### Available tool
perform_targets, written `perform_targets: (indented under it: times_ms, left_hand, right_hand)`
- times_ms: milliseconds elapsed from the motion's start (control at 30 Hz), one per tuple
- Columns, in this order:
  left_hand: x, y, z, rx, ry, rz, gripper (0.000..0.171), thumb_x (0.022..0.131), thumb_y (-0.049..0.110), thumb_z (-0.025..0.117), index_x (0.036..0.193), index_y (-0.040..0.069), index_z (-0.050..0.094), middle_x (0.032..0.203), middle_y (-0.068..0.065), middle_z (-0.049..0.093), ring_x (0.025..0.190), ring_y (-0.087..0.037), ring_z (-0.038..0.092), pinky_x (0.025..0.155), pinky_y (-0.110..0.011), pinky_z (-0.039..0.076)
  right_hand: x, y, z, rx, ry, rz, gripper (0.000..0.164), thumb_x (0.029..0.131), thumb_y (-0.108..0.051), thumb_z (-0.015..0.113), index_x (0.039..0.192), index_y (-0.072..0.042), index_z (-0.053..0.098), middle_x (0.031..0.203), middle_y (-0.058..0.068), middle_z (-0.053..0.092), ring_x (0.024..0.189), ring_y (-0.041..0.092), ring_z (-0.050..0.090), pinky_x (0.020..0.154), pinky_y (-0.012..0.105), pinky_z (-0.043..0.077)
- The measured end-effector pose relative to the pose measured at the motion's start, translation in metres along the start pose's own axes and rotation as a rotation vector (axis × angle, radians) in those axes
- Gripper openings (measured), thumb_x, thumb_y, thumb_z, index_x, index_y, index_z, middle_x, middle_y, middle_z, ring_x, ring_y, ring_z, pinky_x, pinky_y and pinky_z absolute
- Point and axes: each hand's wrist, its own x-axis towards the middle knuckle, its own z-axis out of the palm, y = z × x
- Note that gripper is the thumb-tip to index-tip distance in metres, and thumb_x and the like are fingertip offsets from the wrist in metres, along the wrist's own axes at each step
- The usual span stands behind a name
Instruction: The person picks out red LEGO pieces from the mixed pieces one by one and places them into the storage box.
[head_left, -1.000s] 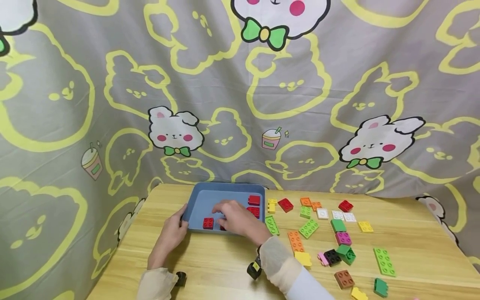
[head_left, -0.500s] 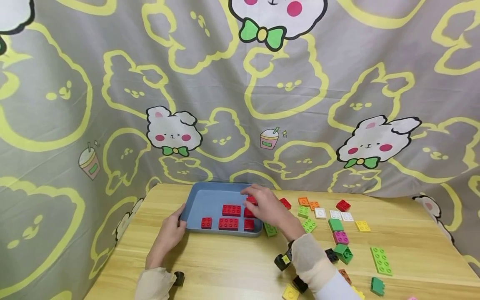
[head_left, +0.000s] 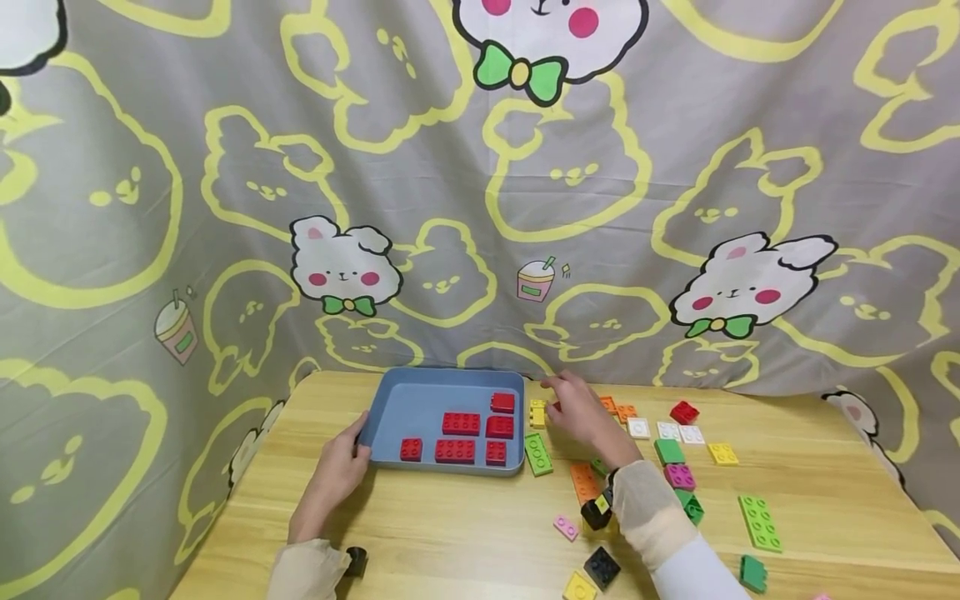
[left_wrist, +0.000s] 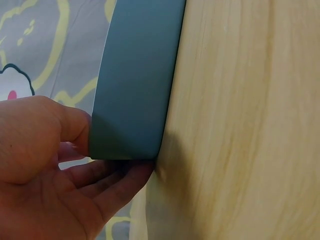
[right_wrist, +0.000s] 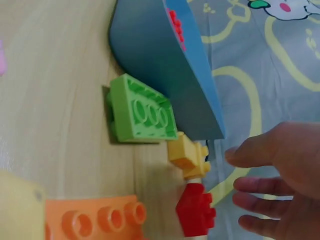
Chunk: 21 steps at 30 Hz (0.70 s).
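In the head view my left hand [head_left: 341, 465] grips the left side of a blue tray [head_left: 435, 377]. Close up in the left wrist view, thumb and fingers hold the tray's corner [left_wrist: 130, 100]. Several red building bricks [head_left: 455, 451] lie inside the tray. To the tray's right, my right hand [head_left: 588, 417] hovers over the loose bricks. The right wrist view shows its fingers [right_wrist: 262, 186] spread and holding nothing, apart from a red brick [right_wrist: 195, 210] and a yellow brick [right_wrist: 186, 155]. That red brick is mostly hidden by the hand in the head view.
Loose bricks cover the table's right half, among them a lime green brick [head_left: 537, 454], a black brick [head_left: 602, 568], a pink brick [head_left: 566, 527] and a dark green brick [head_left: 753, 574]. A patterned curtain [head_left: 450, 183] hangs behind the table [head_left: 420, 533].
My right hand has moved from over the tray to the loose bricks on its right, uncovering the red bricks inside. Black, pink and yellow bricks near the right forearm have shifted. The left hand stays put.
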Motion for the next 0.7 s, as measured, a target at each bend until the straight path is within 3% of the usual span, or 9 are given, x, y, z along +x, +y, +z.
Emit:
perform_targets:
  times_ms: [200,367,500,567,700]
  left_hand:
    - [0.002,0.005,0.003,-0.006,-0.006,0.004,0.060,0.090,-0.006,0.047,0.149,-0.009,0.035,0.145,-0.034,0.039,0.101,-0.037,0.052,0.058,-0.033,0.040]
    - [0.002,0.008,0.007,-0.001,-0.019,-0.002,0.060,0.090,-0.005,0.046,0.149,-0.008,0.035,0.145,-0.034,0.039,0.092,-0.036,0.053,0.055,-0.031,0.039]
    - [0.003,0.010,0.009,-0.003,-0.018,-0.002,0.060,0.090,-0.006,0.046,0.149,-0.008,0.034,0.146,-0.034,0.038,0.096,-0.036,0.054,0.058,-0.033,0.040]
    - [0.004,0.010,0.010,-0.007,-0.021,0.002,0.060,0.090,-0.005,0.046,0.149,-0.009,0.034,0.146,-0.034,0.038,0.103,-0.036,0.051,0.059,-0.034,0.041]
    - [0.002,0.007,0.003,-0.010,-0.036,0.001,0.061,0.090,-0.004,0.046,0.150,-0.009,0.033,0.144,-0.035,0.041,0.089,-0.034,0.055,0.057,-0.032,0.042]
  right_hand:
    - [-0.006,0.012,0.003,-0.055,-0.031,0.019,0.032,0.084,-0.004,0.069,0.114,0.005,0.069,0.107,0.018,0.060,0.093,0.028,0.060,0.080,0.041,0.056]
    - [-0.010,0.019,0.006,-0.120,-0.016,-0.028,0.013,0.082,0.001,0.070,0.095,0.003,0.072,0.090,0.014,0.062,0.082,0.026,0.058,0.071,0.039,0.054]
    - [-0.012,0.024,0.007,-0.137,-0.017,-0.043,0.005,0.081,0.005,0.069,0.084,0.001,0.070,0.079,0.010,0.058,0.072,0.023,0.053,0.062,0.037,0.049]
    - [-0.012,0.025,0.006,-0.145,-0.025,-0.034,0.007,0.080,0.006,0.068,0.084,0.001,0.071,0.080,0.010,0.060,0.074,0.024,0.055,0.065,0.037,0.051]
    - [-0.008,0.018,0.003,-0.103,-0.061,0.018,0.011,0.082,0.002,0.070,0.092,0.000,0.074,0.089,0.012,0.068,0.083,0.026,0.062,0.073,0.040,0.055]
